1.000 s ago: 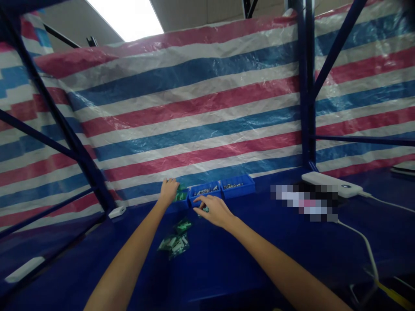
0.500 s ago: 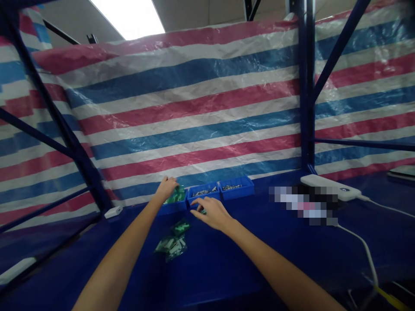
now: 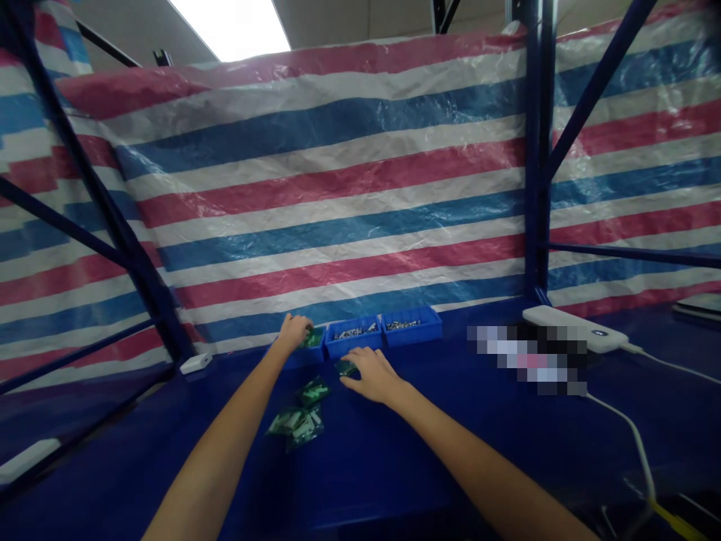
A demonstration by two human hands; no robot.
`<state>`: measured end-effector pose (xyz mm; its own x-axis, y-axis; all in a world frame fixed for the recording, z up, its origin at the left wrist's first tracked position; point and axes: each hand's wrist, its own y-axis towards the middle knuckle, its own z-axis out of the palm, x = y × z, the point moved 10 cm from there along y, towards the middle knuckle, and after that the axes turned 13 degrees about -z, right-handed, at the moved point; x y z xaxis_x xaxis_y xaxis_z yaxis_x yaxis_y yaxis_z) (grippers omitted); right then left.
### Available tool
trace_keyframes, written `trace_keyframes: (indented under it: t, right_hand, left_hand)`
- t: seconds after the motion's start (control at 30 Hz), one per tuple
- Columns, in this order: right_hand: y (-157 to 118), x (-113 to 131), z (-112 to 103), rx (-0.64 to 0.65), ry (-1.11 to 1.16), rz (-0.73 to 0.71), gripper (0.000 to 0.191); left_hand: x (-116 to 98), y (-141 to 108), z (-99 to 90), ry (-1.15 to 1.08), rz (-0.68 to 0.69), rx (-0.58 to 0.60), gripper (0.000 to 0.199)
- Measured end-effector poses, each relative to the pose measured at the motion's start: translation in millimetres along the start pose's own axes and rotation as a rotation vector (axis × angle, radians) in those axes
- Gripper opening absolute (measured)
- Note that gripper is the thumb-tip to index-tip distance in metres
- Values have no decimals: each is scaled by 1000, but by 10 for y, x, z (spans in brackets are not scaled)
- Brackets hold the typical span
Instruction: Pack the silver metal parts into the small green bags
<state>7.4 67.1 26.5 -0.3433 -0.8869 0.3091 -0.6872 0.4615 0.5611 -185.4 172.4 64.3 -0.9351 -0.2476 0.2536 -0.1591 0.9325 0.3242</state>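
Note:
My left hand (image 3: 296, 330) reaches into the left blue bin (image 3: 304, 359), its fingers curled over the green material (image 3: 312, 337) there; what they grip is too small to make out. Just in front of the middle bin (image 3: 354, 346), my right hand (image 3: 369, 373) is low over the table with thumb and fingers apart, beside a small green bag (image 3: 345, 368). Small metal parts show in the middle bin and in the right bin (image 3: 414, 327). Nearer me lie a green bag (image 3: 314, 391) and clear bags of pale pieces (image 3: 298, 424).
A white power bank (image 3: 574, 328) with a cable lies at the right beside a blurred patch. Small white devices (image 3: 196, 364) sit at the left. Blue rack posts (image 3: 538, 188) and a striped sheet (image 3: 338, 173) stand behind the blue table (image 3: 394, 466).
My left hand has moved slightly down and right into the left bin, where the green material looks lower. My right hand has shifted a little, and the small green bag beside it shows more.

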Motion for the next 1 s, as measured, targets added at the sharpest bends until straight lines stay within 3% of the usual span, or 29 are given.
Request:
trace_keyframes:
  t: [0.23, 0.33, 0.43, 0.53, 0.6, 0.7, 0.87, 1.0]
  right_hand:
    - [-59, -73, 189, 132, 26, 14, 43]
    - [-44, -86, 133, 108, -17, 12, 42]
    - [-31, -112, 69, 70, -62, 27, 34]
    - [-57, -211, 45, 55, -105, 109, 35]
    - [-88, -302, 47, 62, -124, 178, 42]
    - [-103, -384, 65, 62, -97, 200, 40]
    - [-79, -490, 93, -110, 183, 155, 40]
    - [-112, -672, 98, -317, 412, 235, 41]
  left_hand:
    - [-22, -110, -13, -11, -26, 1, 33]
    - [-162, -241, -283, -48, -15, -132, 42]
    - [-478, -523, -675, -174, 67, -339, 42]
    - [-834, -816, -818, -265, 132, -382, 29]
    - [-1032, -950, -745, -304, 158, -319, 26]
    - [-1131, -1032, -477, -333, 94, -148, 27]
    - [-947, -1098, -264, -454, -19, -53, 31]
    - [-823, -1101, -138, -650, -22, 29, 34]
